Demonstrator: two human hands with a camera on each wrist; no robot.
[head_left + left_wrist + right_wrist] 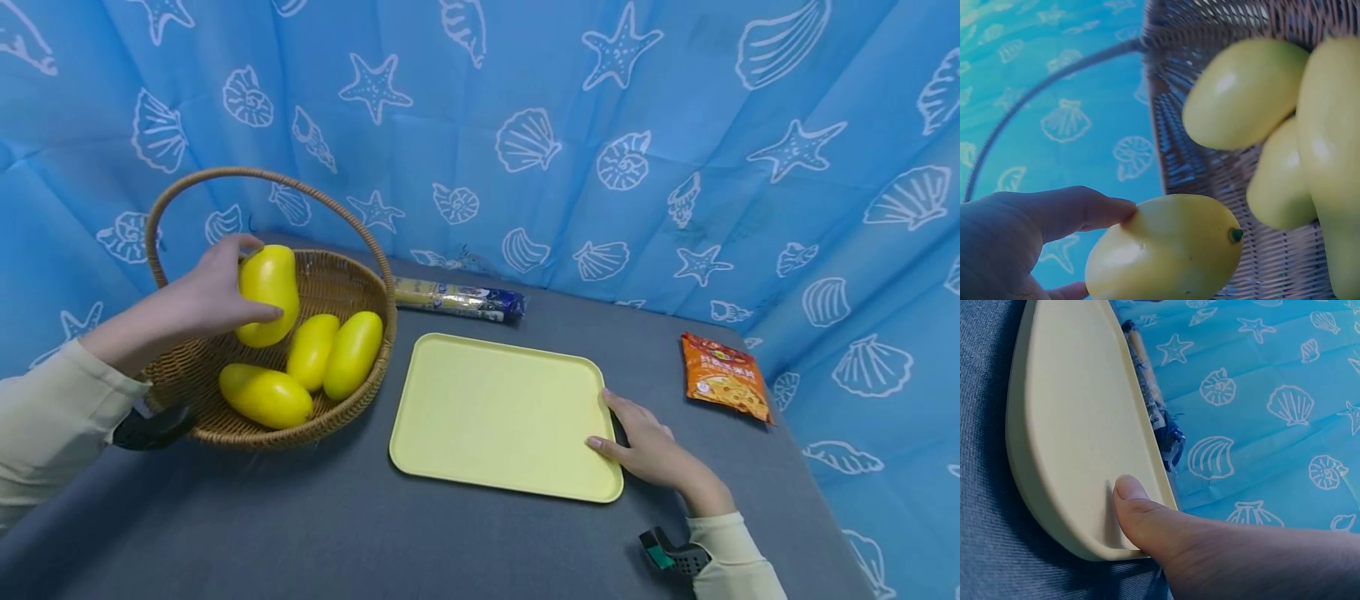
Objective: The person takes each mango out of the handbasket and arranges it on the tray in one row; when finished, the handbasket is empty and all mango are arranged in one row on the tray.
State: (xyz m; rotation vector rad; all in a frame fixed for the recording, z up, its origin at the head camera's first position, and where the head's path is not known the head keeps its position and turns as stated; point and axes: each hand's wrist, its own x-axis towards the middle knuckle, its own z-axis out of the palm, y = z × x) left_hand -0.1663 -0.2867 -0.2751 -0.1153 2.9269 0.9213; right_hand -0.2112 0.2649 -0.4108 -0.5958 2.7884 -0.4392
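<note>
"Fingers (243,242) first: how are they set?"

"On the left hand (206,292) they curl around a yellow mango (268,292), thumb on the near side. On the right hand (648,450) they grip the right edge of a pale yellow tray (502,417), thumb over the rim and one finger against the outer side; the rest are mostly hidden."

"And around them, from the biggest down?"

"Blue curtain (442,125), printed with white shells and starfish, across the far side and down the right. Next, the grey worktop (337,525)."

"What stands on it?"

"Largest is a wicker basket (341,279) on the left, with a tall arched handle (262,173). Just right of it, apart, the tray lies flat."

"Anything smaller?"

"A long, shiny packet (457,300) beyond the tray, lying along the far side, its left end hidden behind the basket. Then an orange snack packet (723,379) at the far right, well apart from the tray."

"Leaving the fruit."

"Three other mangoes (352,356) lie in the basket: two side by side toward the right, one nearer and further left."

"Is the held one in there too?"

"Raised over the basket's left part, apart from those three. Smallest of all, a green stem tip (1235,235) shows on its end in the left wrist view."
</note>
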